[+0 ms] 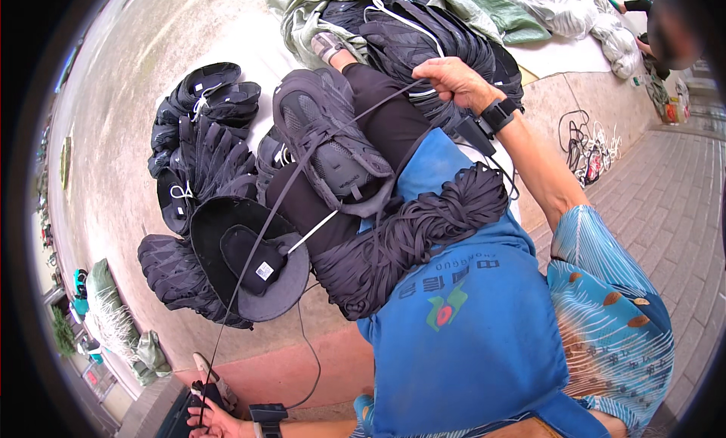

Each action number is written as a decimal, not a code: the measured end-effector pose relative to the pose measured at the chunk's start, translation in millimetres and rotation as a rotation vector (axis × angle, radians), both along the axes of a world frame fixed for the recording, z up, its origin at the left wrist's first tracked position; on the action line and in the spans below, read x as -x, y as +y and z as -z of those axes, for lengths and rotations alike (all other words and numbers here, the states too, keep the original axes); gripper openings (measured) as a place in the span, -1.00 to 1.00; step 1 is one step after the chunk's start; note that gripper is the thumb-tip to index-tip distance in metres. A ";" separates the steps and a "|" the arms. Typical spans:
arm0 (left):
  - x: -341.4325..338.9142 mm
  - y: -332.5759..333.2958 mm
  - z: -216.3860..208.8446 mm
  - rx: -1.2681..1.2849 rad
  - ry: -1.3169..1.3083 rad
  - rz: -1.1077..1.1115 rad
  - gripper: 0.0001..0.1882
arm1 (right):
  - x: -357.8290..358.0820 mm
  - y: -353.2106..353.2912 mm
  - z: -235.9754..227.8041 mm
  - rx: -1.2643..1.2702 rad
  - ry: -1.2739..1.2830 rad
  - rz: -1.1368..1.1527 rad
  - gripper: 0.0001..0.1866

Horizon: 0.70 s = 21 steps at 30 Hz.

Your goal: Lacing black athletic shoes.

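Observation:
A dark grey shoe upper [333,139] lies across my knees, its eyelets partly threaded. From it a long dark shoelace [261,237] runs out both ways, pulled taut. High on the right, my right hand [454,84] pinches one end of the lace. Far out at the lower left, my left hand [214,424] has the other end between its fingers. A thick bundle of dark laces [412,245] rests on my lap over a blue apron [469,340]. Beside my knee hangs another upper [253,268], sole side showing, with a small white label.
Stacked uppers [212,154] stand on the ground at the left, with a further pile [431,41] beyond my foot. Green sacking [302,18] lies around that pile. White plastic bags [567,14] and loose cords [594,150] are at the right. Another person [675,33] sits far right.

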State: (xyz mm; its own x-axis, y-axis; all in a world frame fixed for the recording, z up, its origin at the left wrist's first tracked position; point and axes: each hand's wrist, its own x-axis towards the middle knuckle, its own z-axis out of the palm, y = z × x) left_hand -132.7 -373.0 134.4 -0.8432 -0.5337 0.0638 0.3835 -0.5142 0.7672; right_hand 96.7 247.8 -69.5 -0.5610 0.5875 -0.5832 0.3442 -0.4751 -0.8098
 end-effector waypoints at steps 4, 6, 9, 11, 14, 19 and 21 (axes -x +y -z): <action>3.1 -44.3 -0.1 0.047 0.221 0.299 -0.77 | -19.1 30.3 18.6 -0.188 -0.064 0.168 -0.88; 14.4 -75.0 -0.3 0.070 0.372 0.506 -0.69 | -30.8 50.0 41.3 -0.310 -0.151 0.116 -0.81; 42.5 -104.7 -6.3 0.085 0.276 0.628 -0.78 | -32.8 51.7 57.1 -0.863 -0.639 -0.157 -0.72; 32.6 -44.9 -1.4 0.313 0.143 0.695 -0.77 | -35.6 44.9 50.9 -1.058 -0.591 -0.212 -0.73; -32.4 129.9 25.9 0.845 -0.260 0.437 -0.62 | 3.1 4.7 11.3 -1.306 -0.252 -0.242 -0.77; -48.4 303.6 102.3 1.168 -0.031 1.055 -0.61 | 52.0 -68.0 -26.4 -1.187 0.269 -0.477 -0.75; -36.7 334.6 135.8 1.422 0.044 1.088 -0.59 | 62.5 -87.9 -29.3 -1.234 0.224 -0.599 -0.75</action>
